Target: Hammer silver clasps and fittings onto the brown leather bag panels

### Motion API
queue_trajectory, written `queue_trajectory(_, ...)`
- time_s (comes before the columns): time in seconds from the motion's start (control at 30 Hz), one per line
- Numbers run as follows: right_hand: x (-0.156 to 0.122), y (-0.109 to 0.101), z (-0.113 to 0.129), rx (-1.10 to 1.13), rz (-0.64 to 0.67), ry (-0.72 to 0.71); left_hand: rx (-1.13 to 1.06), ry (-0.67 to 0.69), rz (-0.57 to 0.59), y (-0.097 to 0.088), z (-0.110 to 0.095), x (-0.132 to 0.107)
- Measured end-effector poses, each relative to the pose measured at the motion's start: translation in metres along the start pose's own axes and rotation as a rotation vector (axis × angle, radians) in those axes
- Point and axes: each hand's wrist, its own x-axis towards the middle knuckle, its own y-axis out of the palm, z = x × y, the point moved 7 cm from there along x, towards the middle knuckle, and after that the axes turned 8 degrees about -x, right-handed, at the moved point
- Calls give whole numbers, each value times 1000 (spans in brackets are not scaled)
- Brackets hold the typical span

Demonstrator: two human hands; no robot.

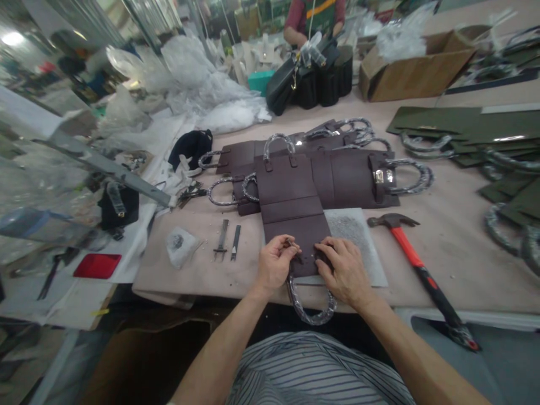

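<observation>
A dark brown leather bag panel (289, 194) lies lengthwise before me, its near end on a pale grey slab (358, 242). A plastic-wrapped handle (314, 318) loops from that end over the table edge. Above the panel's left side, the fingers of my left hand (276, 261) are pinched together on something small that I cannot make out. My right hand (343, 267) is closed at the panel's right side, dark leather between thumb and fingers. To the left lie two metal hand tools, a pronged one (220, 242) and a narrow one (235, 243), beside a small clear plastic bag (180, 247).
A claw hammer (415, 259) with a red and black handle lies at right. More brown bag panels (350, 177) are stacked behind, olive green ones (455, 126) at far right. Across the table stand black bags (312, 81), a cardboard box (413, 67) and another person (314, 22).
</observation>
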Motion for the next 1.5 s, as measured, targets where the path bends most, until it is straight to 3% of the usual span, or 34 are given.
queue_trajectory(0.2, 0, -1, 0, 11, -6, 0, 73, 132, -24, -5, 1, -7)
queue_trajectory(0.47, 1, -3, 1, 21, -10, 8, 186, 120, 11, 0, 1, -8)
queue_trajectory(0.67, 1, -2, 0, 41, -6, 16, 439, 295, 97, 13, -18, -16)
queue_trajectory(0.9, 1, -3, 0, 29, -4, 8, 509, 205, 244, 22, -14, -8)
queue_trajectory(1.27, 2, -6, 2, 27, -28, 0, 464, 159, 185, 16, -8, -7)
queue_trajectory(1.5, 0, 0, 0, 25, -19, 5, 563, 258, 223, 20, -8, -9)
